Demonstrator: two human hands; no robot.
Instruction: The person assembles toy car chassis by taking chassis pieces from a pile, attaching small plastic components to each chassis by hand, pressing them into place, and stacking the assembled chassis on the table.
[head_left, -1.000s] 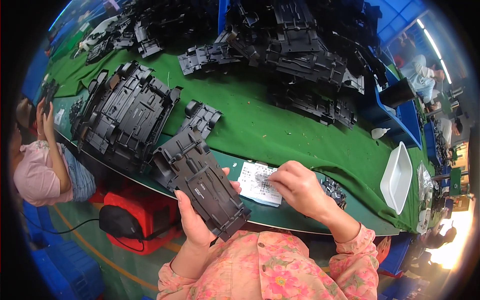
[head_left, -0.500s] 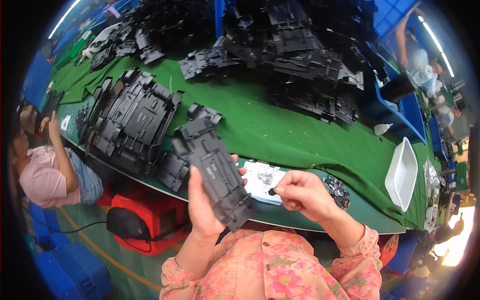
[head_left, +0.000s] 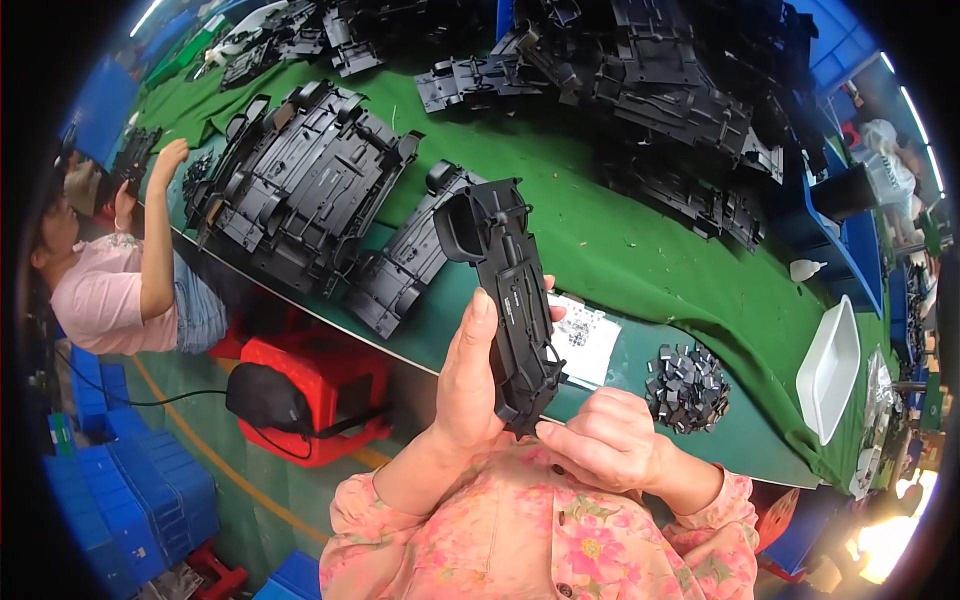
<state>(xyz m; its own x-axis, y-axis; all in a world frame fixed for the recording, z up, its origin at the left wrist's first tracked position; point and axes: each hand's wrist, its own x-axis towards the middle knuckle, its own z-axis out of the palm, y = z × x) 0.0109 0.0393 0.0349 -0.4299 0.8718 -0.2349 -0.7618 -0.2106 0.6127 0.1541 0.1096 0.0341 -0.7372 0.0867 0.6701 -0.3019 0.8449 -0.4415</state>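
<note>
A long black plastic car chassis (head_left: pixel 514 300) stands tilted up in my left hand (head_left: pixel 466 385), thumb on its near side and fingertips showing round its far edge. My right hand (head_left: pixel 608 440) is closed, with thumb and index finger pressed at the chassis's lower end. What sits between those fingers is hidden. Beyond the hands, a white sheet (head_left: pixel 592 352) bears many tiny dark parts. Right of it lies a heap of small black clips or blocks (head_left: pixel 688 388). Another black chassis (head_left: pixel 412 268) rests to the left on the table.
Several similar chassis stand in a row (head_left: pixel 310 190) at left. More are piled on the green cloth (head_left: pixel 560 200) at the back. A white tray (head_left: pixel 830 370), a small white bottle (head_left: pixel 806 269) and a blue bin (head_left: pixel 845 245) are at right. A co-worker (head_left: pixel 115 290) sits at far left.
The chassis has swung more upright and turned in my left hand. My right hand, which held a small black piece, has come to its lower end. The view has shifted.
</note>
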